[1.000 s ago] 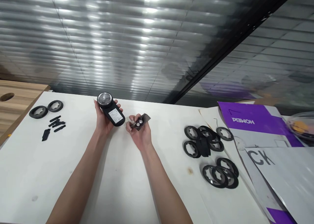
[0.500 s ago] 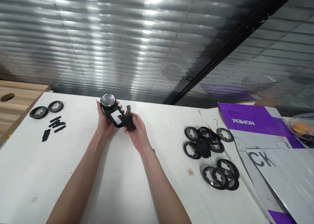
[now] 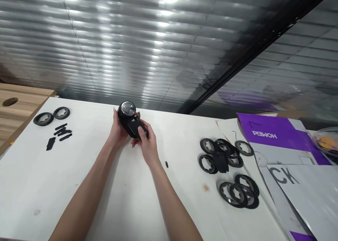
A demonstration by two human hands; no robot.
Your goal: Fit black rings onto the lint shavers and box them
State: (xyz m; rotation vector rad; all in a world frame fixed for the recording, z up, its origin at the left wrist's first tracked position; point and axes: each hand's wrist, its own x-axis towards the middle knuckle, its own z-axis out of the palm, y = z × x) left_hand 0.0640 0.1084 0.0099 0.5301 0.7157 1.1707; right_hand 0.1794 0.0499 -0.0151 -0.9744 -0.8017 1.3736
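Observation:
A black handheld device (image 3: 128,119) with a round, perforated metal head is held above the white table (image 3: 105,213). My left hand (image 3: 117,131) is wrapped round its left side and underside, just below the head. Over the device's lower end lies a dark curved cover piece (image 3: 139,128), pressed there by the thumb of my right hand (image 3: 148,142). The label on the device is mostly covered. A small black part (image 3: 166,164) lies on the table, right of my right wrist.
Two black rings (image 3: 43,119) and several small black strips (image 3: 62,131) lie at the left. At the right are several black rings (image 3: 207,146) around a dark block (image 3: 220,162), more overlapping rings (image 3: 238,195), and purple and white packaging (image 3: 280,133). A slatted blind stands behind the table.
The dark cover piece has moved from beside the device onto its lower end. Both hands and the device have shifted slightly right in view. The small part beside my right wrist now shows fully.

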